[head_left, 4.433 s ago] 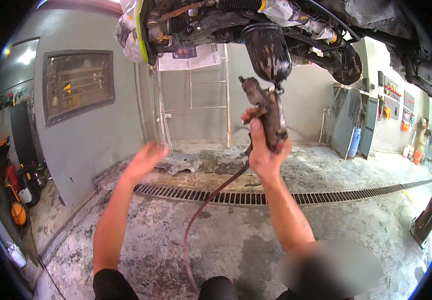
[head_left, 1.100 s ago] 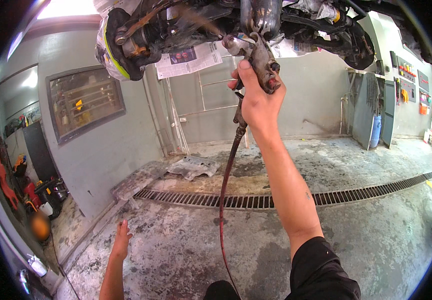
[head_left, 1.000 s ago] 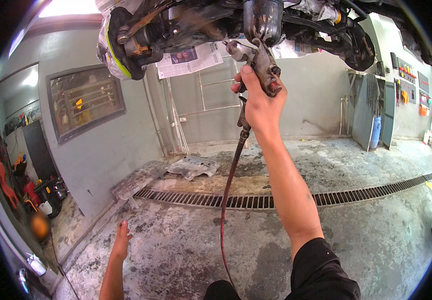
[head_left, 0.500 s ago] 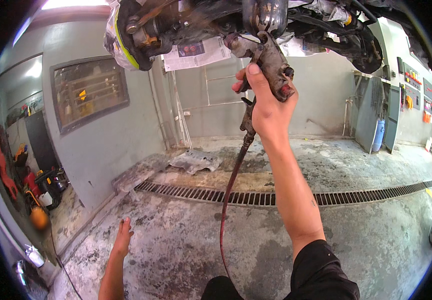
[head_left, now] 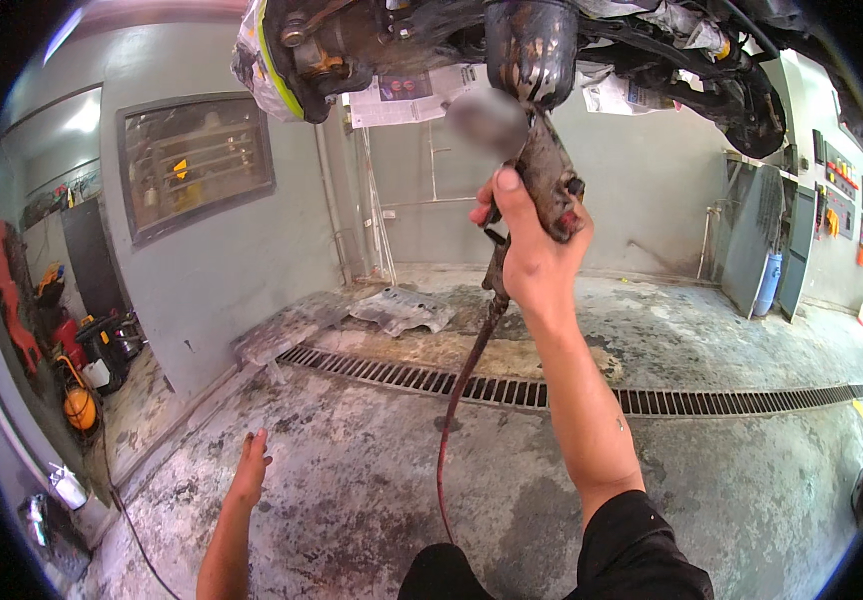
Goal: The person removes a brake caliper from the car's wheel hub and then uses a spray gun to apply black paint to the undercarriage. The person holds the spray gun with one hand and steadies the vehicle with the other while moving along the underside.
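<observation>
My right hand (head_left: 542,240) is raised at the upper middle, wrapped round the grip of a grimy spray gun (head_left: 552,180). On top of the gun sits a dark, shiny cup (head_left: 530,60), and its front end is smeared by blur. A dark red hose (head_left: 462,385) runs from the bottom of the grip down toward my knee. Low on the left, my left hand (head_left: 250,468) hangs above the floor with its fingers stretched out, holding nothing. Right above the gun is the underside of a raised vehicle (head_left: 642,75).
Newspaper sheets (head_left: 407,97) mask parts under the vehicle, and a plastic-wrapped wheel hub (head_left: 287,60) hangs at upper left. A drain grate (head_left: 692,402) crosses the floor. Flat grey panels (head_left: 402,312) lie by the left wall. A dark cable (head_left: 132,520) trails at lower left.
My view has tilted up slightly, so the room sits lower in the picture. The spray gun in my right hand sits a little lower too. My left hand stays outstretched.
</observation>
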`<state>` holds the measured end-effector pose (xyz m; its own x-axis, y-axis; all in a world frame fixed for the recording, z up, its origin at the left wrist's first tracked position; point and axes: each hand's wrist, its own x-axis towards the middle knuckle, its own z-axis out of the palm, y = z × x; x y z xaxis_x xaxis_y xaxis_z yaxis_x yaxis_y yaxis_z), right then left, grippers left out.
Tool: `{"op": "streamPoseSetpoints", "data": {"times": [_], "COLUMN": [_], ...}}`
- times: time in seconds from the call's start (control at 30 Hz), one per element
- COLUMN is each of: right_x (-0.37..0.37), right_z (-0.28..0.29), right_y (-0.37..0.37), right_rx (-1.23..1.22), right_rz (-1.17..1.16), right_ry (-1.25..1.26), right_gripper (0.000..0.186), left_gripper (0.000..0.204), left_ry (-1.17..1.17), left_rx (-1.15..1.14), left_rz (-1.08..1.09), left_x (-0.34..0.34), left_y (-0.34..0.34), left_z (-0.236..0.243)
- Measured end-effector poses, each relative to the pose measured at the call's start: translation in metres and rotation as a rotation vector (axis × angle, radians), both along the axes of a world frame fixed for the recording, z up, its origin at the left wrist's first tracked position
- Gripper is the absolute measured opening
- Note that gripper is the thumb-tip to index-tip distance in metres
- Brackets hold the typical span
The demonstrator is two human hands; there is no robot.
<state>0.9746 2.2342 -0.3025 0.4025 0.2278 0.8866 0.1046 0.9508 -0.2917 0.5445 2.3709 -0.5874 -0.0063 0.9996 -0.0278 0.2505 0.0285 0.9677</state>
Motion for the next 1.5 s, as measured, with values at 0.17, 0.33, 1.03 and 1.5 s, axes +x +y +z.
{"op": "streamPoseSetpoints", "data": {"times": [0.17,0.33,1.03,1.5], "right_x": [-0.011,-0.012,-0.015,-0.029], "right_z": [-0.011,0.003,-0.009,-0.009], "right_y": [-0.006,-0.012,-0.004,-0.01], "right_rx": [-0.033,-0.015,-0.037,-0.034], "right_rz": [0.017,-0.007,0.027,-0.04], "right_ry": [-0.023,-0.063,-0.006,-0.036], "right_gripper": [0.028,0.027,0.029,0.029], "left_gripper": [0.115,0.113,0.116,0.118], "left_ry": [-0.006,0.007,0.011,0.005], "left_rx": [-0.002,-0.058,-0.148,-0.214], "left_rz": [0.003,0.024,0.054,0.069], "left_x": [-0.005,-0.005,-0.021,-0.051], "left_y": [-0.004,-0.011,-0.013,-0.014], "left_z": [-0.004,-0.004,-0.03,-0.068]}}
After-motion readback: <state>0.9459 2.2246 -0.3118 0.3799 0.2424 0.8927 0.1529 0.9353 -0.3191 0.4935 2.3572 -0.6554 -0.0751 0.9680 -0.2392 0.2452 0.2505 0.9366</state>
